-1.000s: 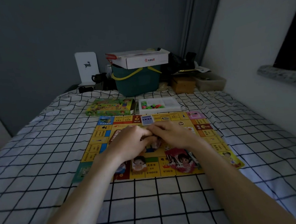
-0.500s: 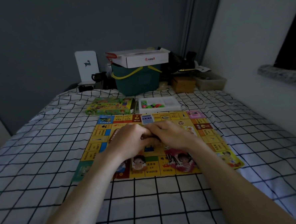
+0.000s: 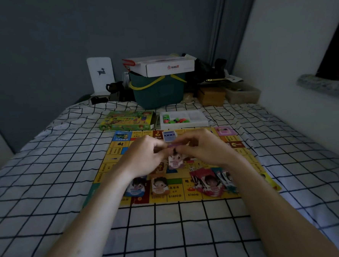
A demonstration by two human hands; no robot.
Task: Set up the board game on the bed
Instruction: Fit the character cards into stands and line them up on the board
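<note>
A flat, glossy yellow game board lies on the bed's checked cotton sheet. Above its middle, the left hand and right hand pinch a small purple piece, perhaps a card stand, fingers curled onto it.

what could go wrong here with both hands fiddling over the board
The left hand and right hand pinch a small purple piece above the board; if the grip slips, it may drop onto the standing character cards. The forearms hang close over those cards and could knock them flat on the soft bed.
</note>
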